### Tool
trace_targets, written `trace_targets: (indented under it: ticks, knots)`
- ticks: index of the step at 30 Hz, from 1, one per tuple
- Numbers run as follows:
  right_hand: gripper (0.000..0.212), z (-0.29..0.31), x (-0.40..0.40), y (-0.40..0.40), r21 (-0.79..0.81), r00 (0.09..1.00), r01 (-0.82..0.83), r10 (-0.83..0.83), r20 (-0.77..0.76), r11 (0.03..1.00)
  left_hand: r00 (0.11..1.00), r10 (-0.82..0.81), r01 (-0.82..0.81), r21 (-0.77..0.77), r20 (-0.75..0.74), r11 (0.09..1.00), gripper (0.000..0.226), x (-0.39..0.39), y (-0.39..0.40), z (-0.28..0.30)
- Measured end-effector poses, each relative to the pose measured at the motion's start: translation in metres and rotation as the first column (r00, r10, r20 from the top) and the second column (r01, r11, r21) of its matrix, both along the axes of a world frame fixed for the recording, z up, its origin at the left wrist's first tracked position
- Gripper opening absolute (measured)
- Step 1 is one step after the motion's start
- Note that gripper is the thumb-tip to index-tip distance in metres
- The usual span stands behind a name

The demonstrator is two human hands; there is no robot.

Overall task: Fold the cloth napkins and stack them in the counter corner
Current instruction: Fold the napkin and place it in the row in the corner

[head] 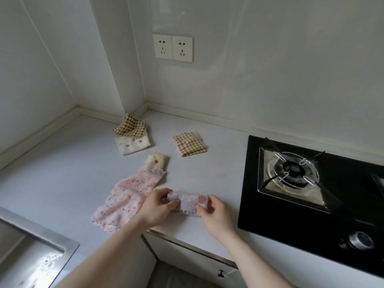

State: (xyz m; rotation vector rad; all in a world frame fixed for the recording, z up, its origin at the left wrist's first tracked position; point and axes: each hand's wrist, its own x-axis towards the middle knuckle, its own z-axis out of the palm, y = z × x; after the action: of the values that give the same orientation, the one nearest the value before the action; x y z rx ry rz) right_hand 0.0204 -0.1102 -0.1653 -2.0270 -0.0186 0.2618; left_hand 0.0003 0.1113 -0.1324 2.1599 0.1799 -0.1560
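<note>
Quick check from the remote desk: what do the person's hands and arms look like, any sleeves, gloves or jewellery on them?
Both arms are bare from the frame edge to the wrist, with no sleeves in view. The left hand and right hand wear no gloves, and no rings, watch or bracelets show. Nails look short and unpainted, though the picture is too soft to be sure.

A small napkin (188,202) of soft, nubby cloth with a pinked edge was held between two bare hands. A larger spotted cloth (126,201) beside it looked fleecy and matt. Two gingham napkins (190,144) appeared as thin woven cotton. The counter (62,173) was seen as smooth, pale and faintly satin. The hob (311,242) was glossy black glass, its burner tray (268,183) and the sink (37,233) brushed metal. The sockets (172,47) were smooth plastic.
</note>
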Motion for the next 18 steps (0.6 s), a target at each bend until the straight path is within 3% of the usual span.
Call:
trace_targets:
  ticks: [5,9,12,18]
  knots:
    - [0.017,0.08,-0.032,-0.03,0.024,0.975,-0.012,0.017,-0.22,1.0,0.994,-0.06,0.055,-0.057,-0.09,0.997,0.015,-0.033,-0.022,0.082]
    - [0.029,0.155,-0.06,-0.056,0.045,0.971,0.003,0.008,-0.238,0.999,0.997,-0.038,0.033,-0.081,-0.063,0.996,0.047,-0.055,-0.035,0.142]
    - [0.027,0.204,-0.07,-0.068,0.092,0.976,0.049,-0.028,-0.216,0.995,0.995,-0.08,0.073,-0.109,-0.059,0.991,0.057,-0.053,-0.042,0.178]
    - [0.021,0.269,-0.079,-0.077,0.154,0.977,0.178,-0.156,-0.146,0.972,0.972,-0.234,0.224,-0.181,-0.033,0.957,0.038,-0.031,-0.058,0.242]
